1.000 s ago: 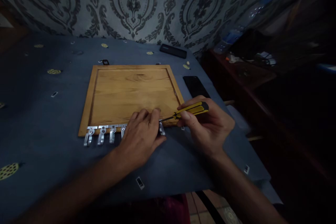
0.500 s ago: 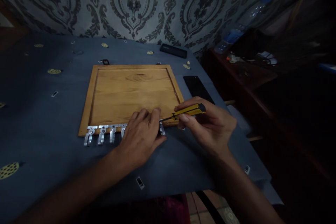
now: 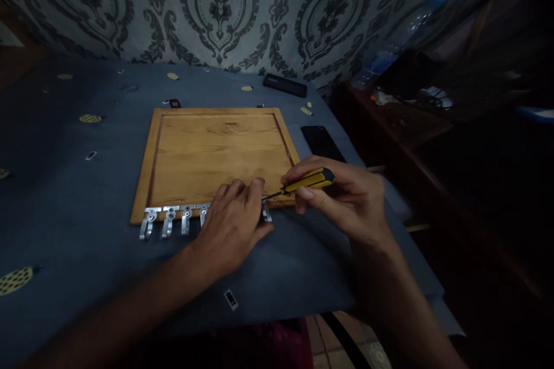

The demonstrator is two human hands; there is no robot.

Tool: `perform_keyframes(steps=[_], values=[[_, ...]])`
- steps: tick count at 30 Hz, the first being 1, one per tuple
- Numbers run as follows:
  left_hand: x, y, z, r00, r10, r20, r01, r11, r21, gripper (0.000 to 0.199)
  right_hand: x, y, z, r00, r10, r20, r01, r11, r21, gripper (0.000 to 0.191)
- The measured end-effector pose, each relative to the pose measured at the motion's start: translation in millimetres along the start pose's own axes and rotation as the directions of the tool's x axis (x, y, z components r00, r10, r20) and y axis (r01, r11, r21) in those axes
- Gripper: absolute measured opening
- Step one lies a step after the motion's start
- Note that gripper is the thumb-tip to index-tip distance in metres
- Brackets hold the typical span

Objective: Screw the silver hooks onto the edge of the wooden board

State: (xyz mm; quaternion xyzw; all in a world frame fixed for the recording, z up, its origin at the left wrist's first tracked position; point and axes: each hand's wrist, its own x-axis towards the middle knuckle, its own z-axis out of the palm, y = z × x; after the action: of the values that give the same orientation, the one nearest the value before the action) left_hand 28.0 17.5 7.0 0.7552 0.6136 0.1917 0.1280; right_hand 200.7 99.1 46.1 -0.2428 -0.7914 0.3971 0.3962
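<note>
The one screwdriver [image 3: 309,181], yellow and black, sits right of the frame's centre, tilted, its shaft running down to the left. Your right hand [image 3: 355,199] grasps its handle between thumb and fingers. The tip is at the upper end of a single metal hook [image 3: 267,213], just right of your other hand; you cannot tell whether it touches a screw. Four more metal hooks [image 3: 168,223] show left of that hand, so you can count five, and any beneath it are hidden. They line the near edge of one framed wooden board [image 3: 225,147], lying flat in the middle of the frame. Your left hand [image 3: 231,219] rests over that edge with its fingers bent and its thumb out beside the right-hand hook; whether it grips anything is hidden.

Beyond the board's far edge, at its left, you see one small dark bracket [image 3: 174,103]. Two dark phone-shaped objects lie on the cloth-covered surface [image 3: 104,196]: a black slab [image 3: 321,141] near your right hand, and another [image 3: 284,85] toward the upper centre. One plastic bottle [image 3: 381,63] stands in the upper right, and a patterned curtain [image 3: 220,6] fills the top.
</note>
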Motion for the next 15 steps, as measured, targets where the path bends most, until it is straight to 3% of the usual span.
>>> perform_keyframes(steps=[5, 10, 15], values=[[-0.4, -0.4, 0.6, 1.000, 0.009, -0.011, -0.009, 1.000, 0.011, 0.058, -2.3, 3.8, 3.3, 0.999, -0.022, -0.040, 0.022, 1.000, 0.003, 0.015], [-0.4, -0.5, 0.6, 1.000, 0.008, -0.013, -0.008, 1.000, 0.004, 0.053, -7.8, 11.3, 7.5, 0.927, -0.060, -0.370, 0.105, 0.989, 0.103, 0.014], [-0.1, 0.2, -0.1, 1.000, 0.002, 0.000, -0.002, 1.000, 0.006, 0.052, -11.2, 11.3, 9.1, 0.954, -0.037, -0.298, 0.052, 0.998, 0.043, 0.010]])
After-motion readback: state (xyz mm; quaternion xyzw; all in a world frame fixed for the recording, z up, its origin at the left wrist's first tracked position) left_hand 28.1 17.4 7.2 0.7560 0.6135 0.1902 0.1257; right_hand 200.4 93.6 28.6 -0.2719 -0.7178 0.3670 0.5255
